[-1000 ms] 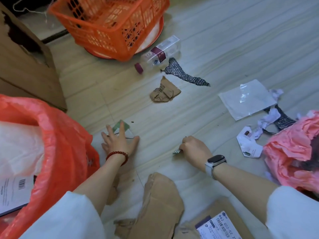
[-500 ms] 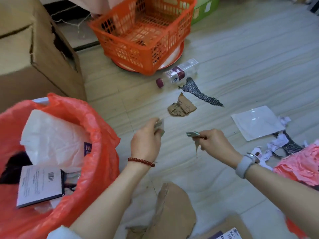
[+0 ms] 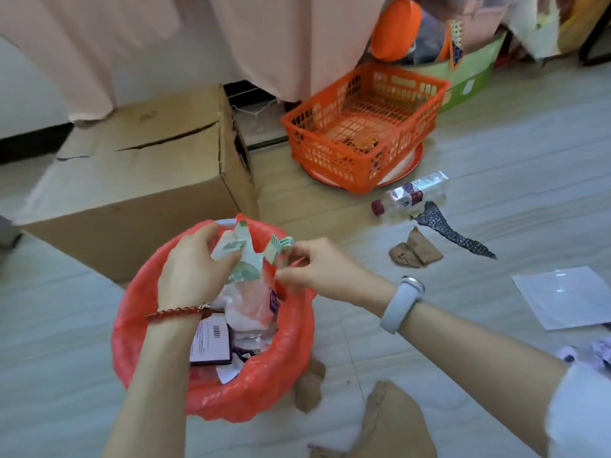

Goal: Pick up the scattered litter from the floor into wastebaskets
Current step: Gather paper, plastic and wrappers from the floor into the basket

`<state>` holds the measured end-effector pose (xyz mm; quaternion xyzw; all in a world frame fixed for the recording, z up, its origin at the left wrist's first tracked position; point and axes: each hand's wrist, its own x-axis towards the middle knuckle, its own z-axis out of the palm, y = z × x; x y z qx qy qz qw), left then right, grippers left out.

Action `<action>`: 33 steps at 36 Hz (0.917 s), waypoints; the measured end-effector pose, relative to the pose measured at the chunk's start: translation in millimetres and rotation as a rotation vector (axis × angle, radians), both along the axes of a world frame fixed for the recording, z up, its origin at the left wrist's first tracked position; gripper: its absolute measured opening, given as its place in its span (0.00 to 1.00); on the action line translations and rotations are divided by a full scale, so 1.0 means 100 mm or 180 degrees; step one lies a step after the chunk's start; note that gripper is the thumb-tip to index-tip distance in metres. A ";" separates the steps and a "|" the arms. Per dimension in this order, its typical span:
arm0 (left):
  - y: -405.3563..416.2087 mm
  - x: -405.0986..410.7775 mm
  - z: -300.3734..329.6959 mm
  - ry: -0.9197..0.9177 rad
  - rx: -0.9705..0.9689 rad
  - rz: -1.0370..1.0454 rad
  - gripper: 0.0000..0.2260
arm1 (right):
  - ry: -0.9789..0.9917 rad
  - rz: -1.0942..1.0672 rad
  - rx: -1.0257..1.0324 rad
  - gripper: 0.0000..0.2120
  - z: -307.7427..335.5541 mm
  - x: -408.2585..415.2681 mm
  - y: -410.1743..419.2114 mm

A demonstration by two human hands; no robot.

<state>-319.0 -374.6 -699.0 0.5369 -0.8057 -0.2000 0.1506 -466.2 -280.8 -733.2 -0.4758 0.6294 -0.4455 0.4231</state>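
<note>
Head view, nearest first: torn cardboard (image 3: 393, 424) lies on the floor by the person's knees. Just past it, both hands have come up off the floor, where they were a second ago, and now sit over the red-lined bin (image 3: 158, 325). Left hand (image 3: 193, 266) is curled around a white-and-green wrapper (image 3: 231, 251); right hand (image 3: 317, 269) pinches a small green scrap (image 3: 276, 247) at its fingertips — neither has let go yet. So those two bits look about to drop in. Further out, plenty remains: a clear plastic sheet (image 3: 562, 295), a crumpled brown paper (image 3: 415, 252), a dark mesh strip (image 3: 453, 231) and a bottle (image 3: 411, 195) beside the orange basket (image 3: 330, 153) — task's maybe partway.
</note>
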 end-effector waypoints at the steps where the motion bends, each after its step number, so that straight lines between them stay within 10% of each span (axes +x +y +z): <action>1: -0.02 0.04 -0.03 -0.0056 -0.0033 0.0029 0.18 | 0.0137 0.0141 0.0070 0.13 -0.02 0.02 -0.01; 4: 0.01 0.04 -0.10 0.0120 -0.0216 0.0054 0.19 | 0.0097 0.0084 0.0319 0.26 -0.03 -0.01 0.05; 12: 0.49 -0.75 -0.19 0.0732 -0.0272 -0.0825 0.15 | 0.0033 -0.0872 0.0269 0.12 0.08 -0.62 0.55; 21: 0.67 -0.92 -0.69 -0.0848 -0.0136 -0.0520 0.41 | -0.0189 -0.2014 0.0760 0.10 -0.28 -1.38 1.41; 33: 0.91 -1.11 -0.87 -0.0459 -0.0096 -0.1364 0.33 | 0.0662 -0.1282 0.0857 0.14 -0.71 -1.27 1.36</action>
